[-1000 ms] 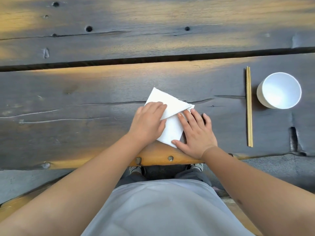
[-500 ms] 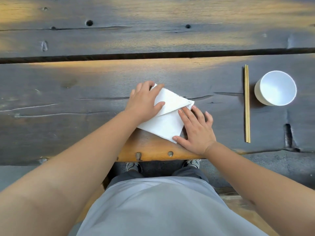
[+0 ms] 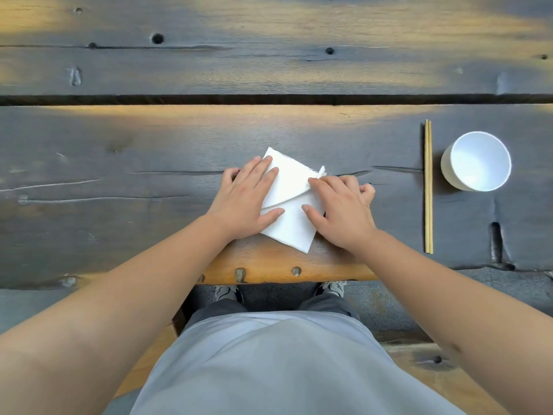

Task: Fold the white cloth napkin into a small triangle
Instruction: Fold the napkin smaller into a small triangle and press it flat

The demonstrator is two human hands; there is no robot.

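Observation:
The white cloth napkin (image 3: 291, 205) lies partly folded on the dark wooden table (image 3: 119, 181), near its front edge. An upper flap overlaps the lower layer along a diagonal edge. My left hand (image 3: 248, 199) rests flat on the napkin's left side, fingers spread and pressing down. My right hand (image 3: 341, 208) covers the right side; its fingers curl at the napkin's right corner, where a small tip of cloth sticks up. I cannot tell if that tip is pinched. The parts of the napkin under both hands are hidden.
A pair of wooden chopsticks (image 3: 428, 187) lies straight to the right of the napkin. Beyond them stands a white cup (image 3: 477, 161). A dark gap (image 3: 269, 99) runs across the table between two planks. My legs and shoes show below the table's front edge.
My left hand slid up and left, then came to rest on the napkin's left side. My right hand moved up onto the right corner, fingers curling, and a cloth tip now sticks up.

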